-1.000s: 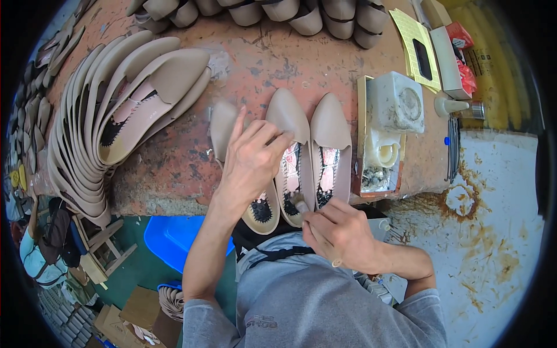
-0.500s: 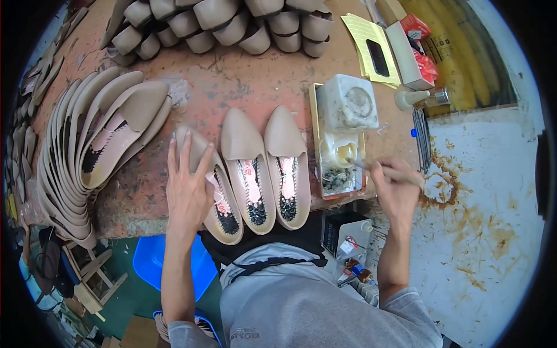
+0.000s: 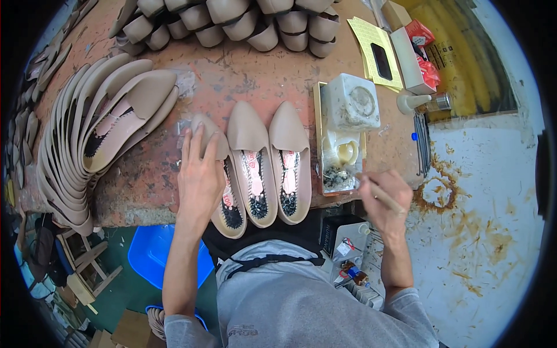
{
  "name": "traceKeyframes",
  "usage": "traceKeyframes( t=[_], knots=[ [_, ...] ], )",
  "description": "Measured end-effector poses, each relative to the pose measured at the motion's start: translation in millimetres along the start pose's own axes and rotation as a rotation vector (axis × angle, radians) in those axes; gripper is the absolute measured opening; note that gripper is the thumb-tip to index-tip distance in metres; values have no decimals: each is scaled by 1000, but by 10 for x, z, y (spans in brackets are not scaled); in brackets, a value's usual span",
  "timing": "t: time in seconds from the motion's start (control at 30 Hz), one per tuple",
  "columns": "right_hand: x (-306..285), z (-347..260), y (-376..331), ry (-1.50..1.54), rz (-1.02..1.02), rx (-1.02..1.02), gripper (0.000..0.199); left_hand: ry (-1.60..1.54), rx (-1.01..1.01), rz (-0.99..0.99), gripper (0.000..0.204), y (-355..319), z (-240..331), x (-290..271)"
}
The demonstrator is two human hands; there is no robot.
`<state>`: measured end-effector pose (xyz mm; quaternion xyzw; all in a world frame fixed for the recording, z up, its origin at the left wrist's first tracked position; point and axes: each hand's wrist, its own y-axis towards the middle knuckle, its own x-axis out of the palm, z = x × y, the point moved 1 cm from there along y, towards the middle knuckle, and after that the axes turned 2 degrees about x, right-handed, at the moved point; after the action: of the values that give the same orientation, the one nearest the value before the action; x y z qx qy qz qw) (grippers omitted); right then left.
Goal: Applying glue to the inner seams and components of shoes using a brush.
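Observation:
Three beige pointed shoes lie side by side at the table's front edge, toes pointing away. My left hand (image 3: 200, 182) rests flat on the left shoe (image 3: 232, 203), fingers spread over its toe part and covering much of it. Beside it are the middle shoe (image 3: 248, 130) and the right shoe (image 3: 289, 130), neither touched by a hand. My right hand (image 3: 394, 211) is closed around the wooden handle of a brush (image 3: 387, 200). The brush's blurred tip is near a cup of pale yellow glue (image 3: 348, 152), beside a grimy white block-shaped container (image 3: 351, 103) in a shallow tray (image 3: 318, 139).
A fanned stack of nested beige shoes (image 3: 110, 133) stands at the left. More shoes (image 3: 232, 26) are piled at the back. A phone (image 3: 381, 61) lies on yellow paper at the back right, near a white box (image 3: 413, 64). A blue basin (image 3: 148, 255) sits below the table.
My right hand has drawn the brush out of the glue cup, toward me, and tilted its handle. My left hand stays on the left shoe. The whole view has shifted slightly.

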<state>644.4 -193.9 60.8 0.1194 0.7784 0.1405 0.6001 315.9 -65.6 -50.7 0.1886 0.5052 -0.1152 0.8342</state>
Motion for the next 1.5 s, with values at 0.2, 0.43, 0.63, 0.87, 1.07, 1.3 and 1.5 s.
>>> traceKeyframes(
  t=[0.2,0.43,0.63,0.87,1.07,1.3,1.5],
  knots=[
    [-48,0,11,-10,12,210,1,-348,-112,4,49,-113,-197,-227],
    [-246,-588,331,522,-218,553,14,-540,-128,165,20,-219,-353,-122],
    [625,-1401,652,602,-418,-136,11,-407,-30,241,21,-178,-340,-77],
    [993,-1425,593,631,-676,-124,13,-441,-26,242,23,-213,-382,-32],
    [905,-1537,690,629,-962,-381,17,-439,-30,262,23,-246,-406,-25],
    [1085,-1447,597,559,-517,-379,19,-400,4,229,22,-220,-398,-107],
    [1594,-1444,495,332,-88,-442,29,-426,14,220,21,-190,-409,-57]
  ],
)
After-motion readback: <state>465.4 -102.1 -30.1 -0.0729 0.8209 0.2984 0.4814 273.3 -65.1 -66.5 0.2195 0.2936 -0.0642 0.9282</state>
